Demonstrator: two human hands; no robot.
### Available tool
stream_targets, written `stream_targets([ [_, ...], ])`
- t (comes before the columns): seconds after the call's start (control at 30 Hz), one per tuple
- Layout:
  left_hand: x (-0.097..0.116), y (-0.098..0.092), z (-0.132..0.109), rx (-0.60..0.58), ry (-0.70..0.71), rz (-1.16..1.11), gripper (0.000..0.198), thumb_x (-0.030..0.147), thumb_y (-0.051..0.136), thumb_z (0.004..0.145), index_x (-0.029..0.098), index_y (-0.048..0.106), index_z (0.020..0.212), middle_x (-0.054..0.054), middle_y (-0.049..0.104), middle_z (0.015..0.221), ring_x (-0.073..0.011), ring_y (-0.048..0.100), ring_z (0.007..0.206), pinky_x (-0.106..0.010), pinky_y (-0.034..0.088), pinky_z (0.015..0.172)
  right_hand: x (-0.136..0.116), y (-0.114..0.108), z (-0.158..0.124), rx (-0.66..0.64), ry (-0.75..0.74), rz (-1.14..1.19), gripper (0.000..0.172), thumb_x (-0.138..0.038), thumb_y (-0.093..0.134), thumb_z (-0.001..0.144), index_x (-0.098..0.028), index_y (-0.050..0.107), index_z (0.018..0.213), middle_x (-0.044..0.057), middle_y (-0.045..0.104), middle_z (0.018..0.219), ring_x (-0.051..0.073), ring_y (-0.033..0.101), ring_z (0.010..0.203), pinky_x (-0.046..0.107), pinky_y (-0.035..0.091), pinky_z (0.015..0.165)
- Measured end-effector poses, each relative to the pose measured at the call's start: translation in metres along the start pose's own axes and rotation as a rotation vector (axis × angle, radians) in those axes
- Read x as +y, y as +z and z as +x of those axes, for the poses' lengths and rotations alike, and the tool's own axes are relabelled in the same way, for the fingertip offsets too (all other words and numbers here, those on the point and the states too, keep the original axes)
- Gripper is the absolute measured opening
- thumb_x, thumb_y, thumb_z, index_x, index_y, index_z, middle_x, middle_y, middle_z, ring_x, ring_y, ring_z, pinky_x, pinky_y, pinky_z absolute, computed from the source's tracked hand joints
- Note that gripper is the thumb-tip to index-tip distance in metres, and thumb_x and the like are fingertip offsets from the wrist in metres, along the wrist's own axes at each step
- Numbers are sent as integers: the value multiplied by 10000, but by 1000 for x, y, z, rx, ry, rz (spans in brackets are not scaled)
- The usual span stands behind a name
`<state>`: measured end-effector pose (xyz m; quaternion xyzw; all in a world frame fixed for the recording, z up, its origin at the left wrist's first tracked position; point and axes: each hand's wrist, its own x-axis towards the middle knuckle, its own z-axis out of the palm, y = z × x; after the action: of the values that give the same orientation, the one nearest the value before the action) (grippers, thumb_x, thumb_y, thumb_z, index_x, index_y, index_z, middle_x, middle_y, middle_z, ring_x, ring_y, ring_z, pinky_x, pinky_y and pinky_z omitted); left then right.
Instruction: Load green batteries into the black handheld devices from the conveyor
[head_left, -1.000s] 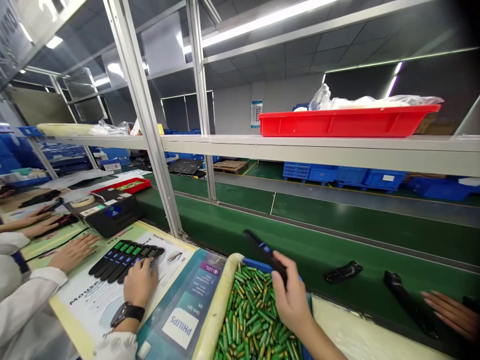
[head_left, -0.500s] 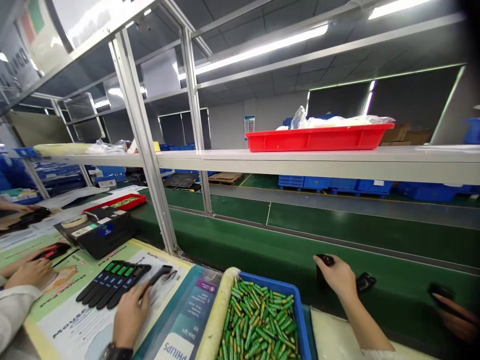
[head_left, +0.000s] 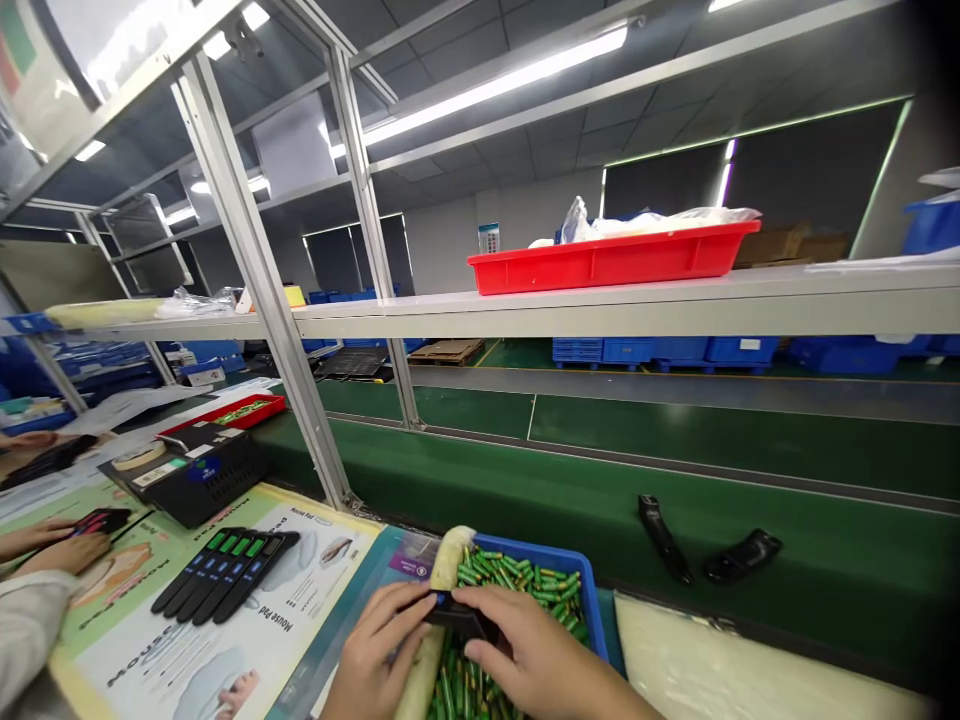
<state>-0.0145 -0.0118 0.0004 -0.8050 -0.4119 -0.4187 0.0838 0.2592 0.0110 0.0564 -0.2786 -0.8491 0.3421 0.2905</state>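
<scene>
Both hands in frame, low and near centre, two-handed grip, fingertips facing each other with a small gap. Left hand (head_left: 367,660): back up, fingers (head_left: 405,610) bent and reaching across toward the right one, tips pressed down; wrist cut off by the bottom edge. Right hand (head_left: 536,645): back up, index finger (head_left: 487,600) stretched left along the top, thumb (head_left: 486,658) below it and pointing left, finger and thumb spread apart. Right forearm (head_left: 611,695) bare, comes in from bottom edge, angled up-left. Left forearm out of view.
</scene>
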Motion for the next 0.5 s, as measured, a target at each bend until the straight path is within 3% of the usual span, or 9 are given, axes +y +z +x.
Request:
stream_targets([
  [0.1,-28,0,-15,67,-197,84,352,316,627,969,320,652,1321,-69,700,1284,-235,658,1192,-383,613,965,-8,9,-6,223,-48,-156,384,-251,488,1040,-319,545,1414,66,669,1211,258,647,1085,382,547,936],
  [0.23,-93,-21,-28,26,-482,276,399,507,551,972,248,689,1242,-112,659,1318,-293,606,1261,-486,544,1057,15,22,-19,680,-265,-311,445,-231,462,1035,-261,415,1476,110,641,1177,280,647,1047,403,557,885],
  [0.3,-126,-36,-31,-57,-590,397,471,551,499,966,208,705,1212,-140,632,1334,-303,572,1295,-480,490,1113,22,29,-20,682,-235,-383,411,-227,460,1039,-254,433,1448,101,664,1127,276,666,962,393,565,820],
  [0.4,-167,-55,-37,-158,-748,594,578,544,455,950,142,652,1316,-199,555,1417,-342,508,1361,-481,439,1145,21,27,-16,502,-78,-491,326,-231,463,1050,-265,513,1370,80,690,1077,273,666,875,411,551,788],
  [0.43,-178,-59,-40,-175,-792,645,618,544,446,946,124,619,1366,-224,515,1458,-372,484,1382,-504,431,1141,18,23,-15,505,-57,-489,330,-242,466,1053,-265,510,1380,85,687,1099,281,664,903,422,545,804],
  [0.5,-195,-66,-47,-187,-868,713,689,550,430,943,79,563,1427,-280,458,1498,-434,468,1382,-555,435,1106,15,16,-14,629,-75,-412,364,-263,461,1058,-258,471,1421,107,670,1159,295,653,999,433,536,847],
])
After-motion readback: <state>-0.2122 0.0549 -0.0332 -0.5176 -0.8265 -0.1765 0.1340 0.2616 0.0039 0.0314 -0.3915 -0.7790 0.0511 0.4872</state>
